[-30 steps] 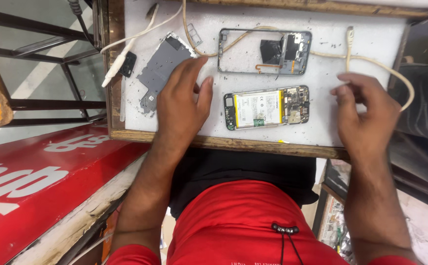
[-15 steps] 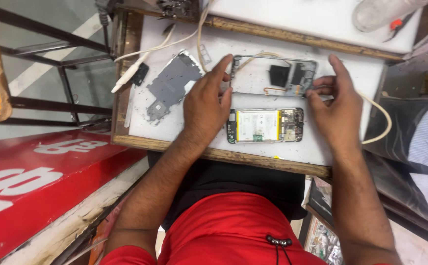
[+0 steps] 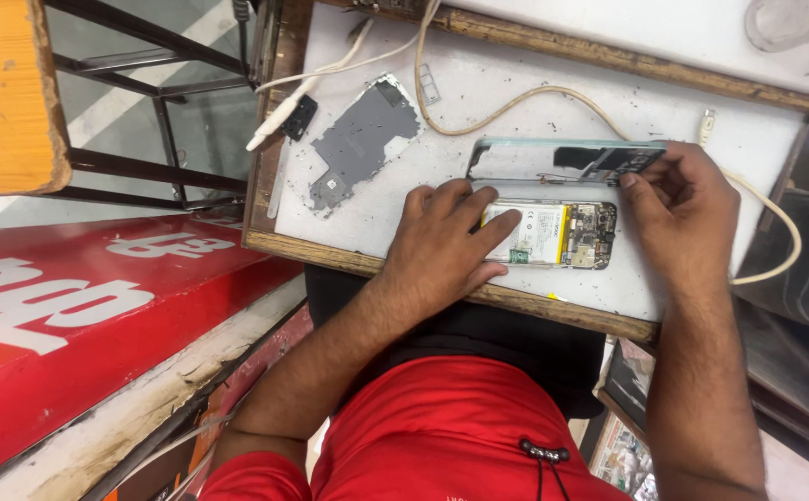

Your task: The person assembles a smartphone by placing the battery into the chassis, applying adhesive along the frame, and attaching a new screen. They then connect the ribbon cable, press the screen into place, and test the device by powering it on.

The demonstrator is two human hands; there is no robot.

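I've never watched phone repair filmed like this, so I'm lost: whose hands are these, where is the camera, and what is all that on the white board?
The camera sits on the person's head and looks down, so you see their own two bare arms and red shirt. The left hand rests on an opened phone body, fingers on its pale battery with the circuit board bare beside it. The right hand pinches the end of the phone's separated frame, tilted up on edge just behind. All this lies on a white work board with a wooden rim. Also there: a grey inner cover plate, a cream cable and a small black part.
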